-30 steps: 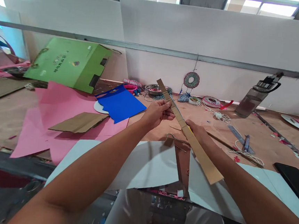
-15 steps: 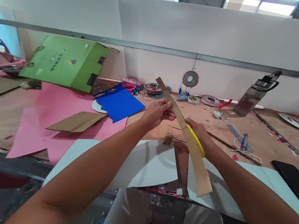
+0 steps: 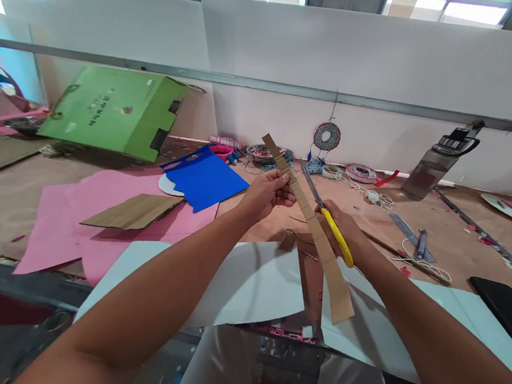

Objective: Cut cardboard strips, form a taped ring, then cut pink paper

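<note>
**Cardboard strip held up with scissors at its edge**

While our left hand pinches the long cardboard strip near its upper end, fingers closed tight on it, the strip slants in the air above the tabletop, its top pointing away from us and its lower end hanging free over the white sheets. Our right hand is wrapped shut around the yellow handles of the scissors, just beside the strip's right edge; the blades point up and away along the strip, and we cannot tell how far apart they stand.

Under the hands a short beaded chain lies on the tabletop. To our left lie pink paper, a loose cardboard piece and a blue cut-out sheet, with a green box tipped behind them. Along the back wall we see a metal bowl, a woven round ornament hanging, and rolls of cord. To our right stand a tilted water bottle, a ruler with a pen, white string and a dark phone.
</note>
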